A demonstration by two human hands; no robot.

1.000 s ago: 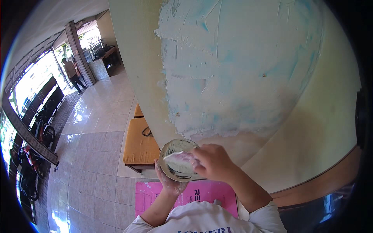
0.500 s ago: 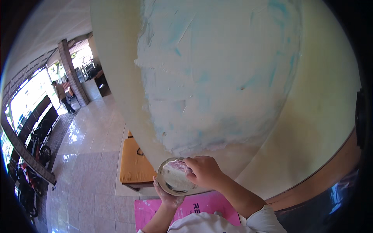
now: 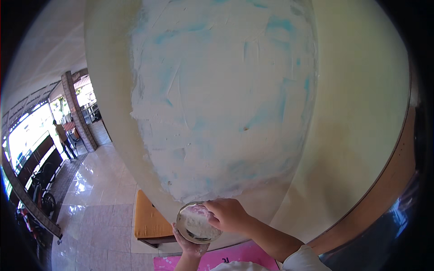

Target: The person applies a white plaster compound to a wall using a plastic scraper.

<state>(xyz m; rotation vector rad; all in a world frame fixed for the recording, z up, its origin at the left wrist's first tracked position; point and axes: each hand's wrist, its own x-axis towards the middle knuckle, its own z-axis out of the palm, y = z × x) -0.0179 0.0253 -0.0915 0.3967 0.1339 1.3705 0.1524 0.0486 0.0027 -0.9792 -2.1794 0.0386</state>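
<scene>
Tilting upward since a second ago, the view now fills with a cream wall (image 3: 361, 135) patched in white filler (image 3: 221, 99). At six o'clock, the left hand (image 3: 192, 245) cups a round metal bowl (image 3: 196, 222) from below, close under the patch. The right hand (image 3: 228, 214) is curled at its rim; what it grips is hidden.

The way ahead is closed off by the broad cream wall (image 3: 361, 135) with its rough patch of white and pale blue plaster (image 3: 221, 99), which stands just beyond the round metal bowl of white paste (image 3: 197, 222). Open room is left on the near left, over the glossy tiled floor (image 3: 95, 212). That room is narrowed only by the orange-topped wooden bench (image 3: 147, 221) just left of the bowl.
</scene>
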